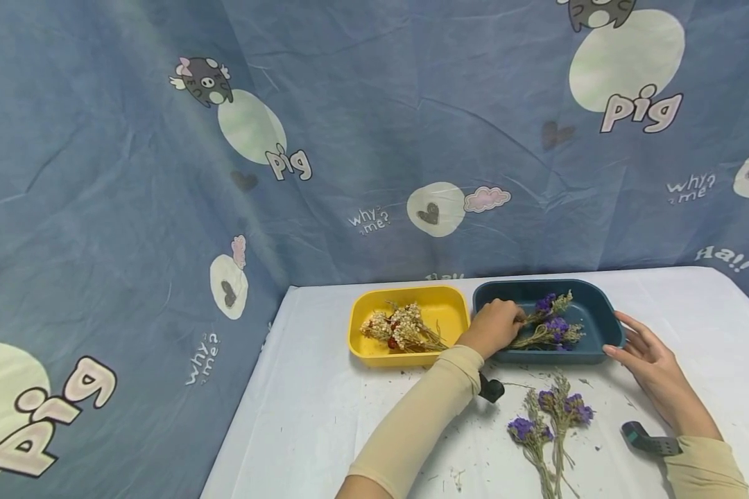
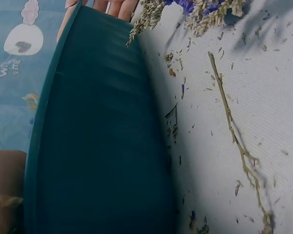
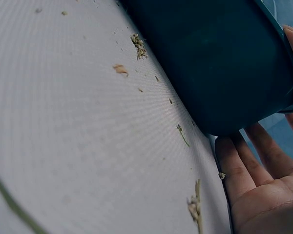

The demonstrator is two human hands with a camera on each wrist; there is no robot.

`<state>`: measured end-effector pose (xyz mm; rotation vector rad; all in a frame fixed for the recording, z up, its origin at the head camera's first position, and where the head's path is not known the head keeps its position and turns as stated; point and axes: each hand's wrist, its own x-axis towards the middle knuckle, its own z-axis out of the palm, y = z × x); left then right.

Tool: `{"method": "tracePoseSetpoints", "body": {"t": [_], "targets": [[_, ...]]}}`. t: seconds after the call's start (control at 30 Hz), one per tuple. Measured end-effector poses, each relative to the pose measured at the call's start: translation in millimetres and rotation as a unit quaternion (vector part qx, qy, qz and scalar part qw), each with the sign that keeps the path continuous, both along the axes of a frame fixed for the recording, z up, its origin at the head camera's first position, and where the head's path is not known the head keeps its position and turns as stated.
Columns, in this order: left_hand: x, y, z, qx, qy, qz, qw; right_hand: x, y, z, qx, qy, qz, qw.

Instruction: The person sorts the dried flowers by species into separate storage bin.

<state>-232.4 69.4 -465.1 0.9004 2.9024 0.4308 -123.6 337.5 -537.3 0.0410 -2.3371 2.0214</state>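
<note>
My left hand [image 1: 498, 326] reaches over the near left wall of the dark teal tray [image 1: 589, 357]. Its curled fingers pinch the stems of dried purple flowers [image 1: 546, 305] inside. Another dried purple bunch [image 1: 555, 331] lies just in front. At the tray's right end, my right hand [image 1: 652, 357] grips the corner, thumb at the near rim and fingers along the outside. The right wrist view shows those fingers [image 3: 263, 151] against the tray's lower wall. In the left wrist view, the tray's outer wall [image 2: 102, 117] hides most of the left hand.
Left of the teal tray stands a yellow tray [image 1: 362, 312] holding dried white and red flowers [image 1: 402, 326]. Loose purple flowers [image 1: 558, 416] lie on the white table [image 1: 312, 416] in front. A bare stem [image 2: 229, 117] and plant crumbs are scattered nearby. A patterned blue cloth [image 1: 349, 138] hangs behind.
</note>
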Motion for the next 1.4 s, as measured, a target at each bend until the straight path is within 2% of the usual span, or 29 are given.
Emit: {"method": "tracePoseSetpoints", "body": {"t": [0.23,0.47,0.6,0.73,0.97,1.23,1.4], "targets": [[-3.0,-1.6,-2.5,0.013,0.015,-0.002,0.9998,-0.2,-0.4,0.3,0.003,-0.005,-0.003,1.000],[-4.5,-2.9,-3.3,-0.012,-0.011,-0.028,0.9995,-0.3,-0.4,-0.1,0.008,-0.011,-0.008,1.000],[-5.2,-3.8,-2.5,0.002,-0.009,-0.032,0.9995,0.0,-0.4,0.5,0.015,-0.010,-0.008,1.000],[-4.1,-5.9,-0.1,0.029,-0.007,-0.032,0.9990,0.1,-0.6,0.9,0.023,-0.007,-0.010,1.000],[4.1,-17.3,8.0,0.094,-0.011,-0.038,0.9948,0.1,-1.2,0.7,0.026,-0.005,-0.012,1.000],[19.6,-38.2,18.7,0.195,-0.041,-0.029,0.9796,0.3,-1.4,1.3,0.023,-0.003,-0.014,1.000],[38.5,-49.0,24.7,0.235,-0.047,-0.008,0.9708,0.5,-1.8,1.8,0.023,0.001,-0.014,1.000]]}}
